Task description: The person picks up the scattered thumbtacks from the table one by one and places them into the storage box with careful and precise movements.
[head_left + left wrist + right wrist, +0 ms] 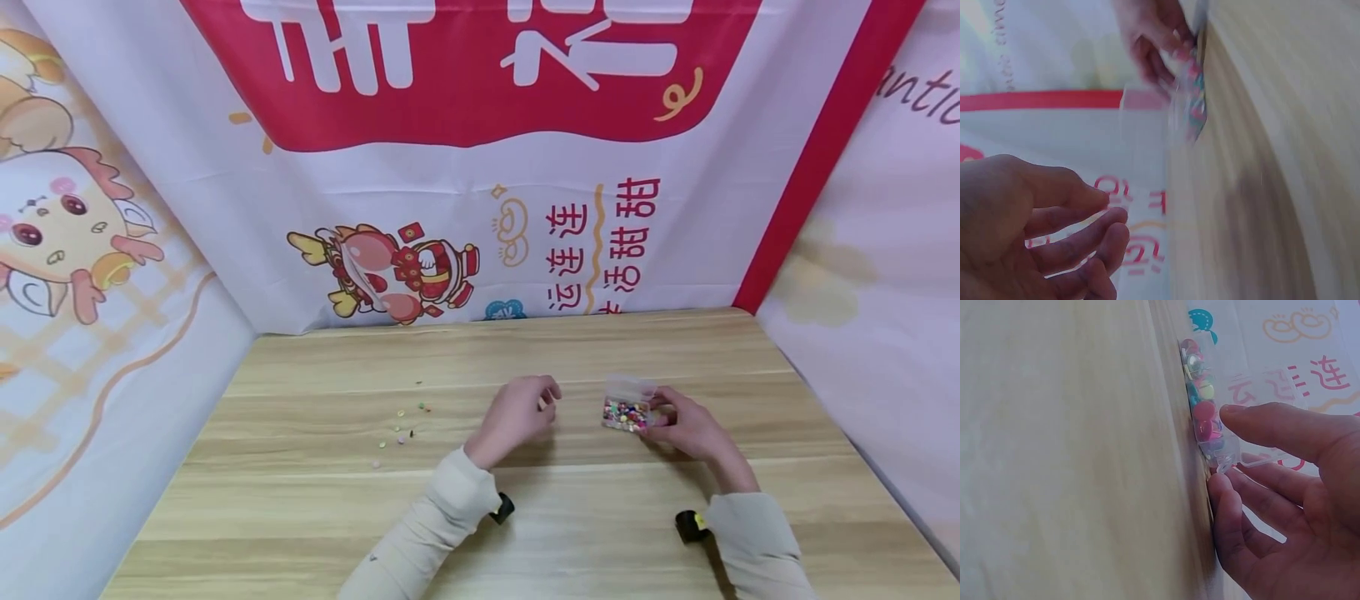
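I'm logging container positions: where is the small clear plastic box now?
In the head view, the small clear plastic box is right of centre on the pale wooden table, its right edge gripped by the right hand.

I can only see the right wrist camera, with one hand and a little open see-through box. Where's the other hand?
Observer: The left hand is over the table, to the left of the clear box.
Operator: Ooh, is it carrying something?
Observer: Nothing shows in its grasp, even in the left wrist view.
Operator: So are all the colourful bits inside, or did some get out?
Observer: Not all are inside: several loose bits lie scattered on the table, farther left than that hand.
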Motion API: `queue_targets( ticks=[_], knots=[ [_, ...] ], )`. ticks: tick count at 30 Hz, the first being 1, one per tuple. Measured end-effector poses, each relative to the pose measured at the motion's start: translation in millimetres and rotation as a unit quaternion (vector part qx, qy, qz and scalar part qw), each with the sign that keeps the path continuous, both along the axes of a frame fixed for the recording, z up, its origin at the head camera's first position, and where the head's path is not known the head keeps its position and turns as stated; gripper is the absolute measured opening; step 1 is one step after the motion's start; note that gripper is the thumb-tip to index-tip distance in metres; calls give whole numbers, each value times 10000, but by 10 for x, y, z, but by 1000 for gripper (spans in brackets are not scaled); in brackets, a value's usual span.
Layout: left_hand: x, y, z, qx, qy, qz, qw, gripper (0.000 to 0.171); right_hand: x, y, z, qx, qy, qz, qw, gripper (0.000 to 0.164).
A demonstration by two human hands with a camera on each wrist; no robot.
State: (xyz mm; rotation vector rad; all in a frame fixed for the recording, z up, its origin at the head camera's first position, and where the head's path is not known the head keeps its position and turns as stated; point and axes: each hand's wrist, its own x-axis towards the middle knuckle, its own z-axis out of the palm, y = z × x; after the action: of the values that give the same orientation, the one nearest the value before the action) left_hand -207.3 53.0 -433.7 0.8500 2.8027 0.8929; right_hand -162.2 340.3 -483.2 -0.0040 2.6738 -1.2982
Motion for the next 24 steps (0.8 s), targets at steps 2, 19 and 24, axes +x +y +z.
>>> queue_targets(
  ticks=[2,19,24],
  knots=[
    [-14,-147,19,30,2,110,9999,18,-2,2,-5,-44,-34,12,10000,64],
    [-24,-1394,-46,-176,66,1505,9884,12,-11,24,2,103,15,60,9999,65],
    [-36,-1591,-129,-366,179,1556,9870,14,-9,16,-14,118,81,79,9999,63]
  ],
)
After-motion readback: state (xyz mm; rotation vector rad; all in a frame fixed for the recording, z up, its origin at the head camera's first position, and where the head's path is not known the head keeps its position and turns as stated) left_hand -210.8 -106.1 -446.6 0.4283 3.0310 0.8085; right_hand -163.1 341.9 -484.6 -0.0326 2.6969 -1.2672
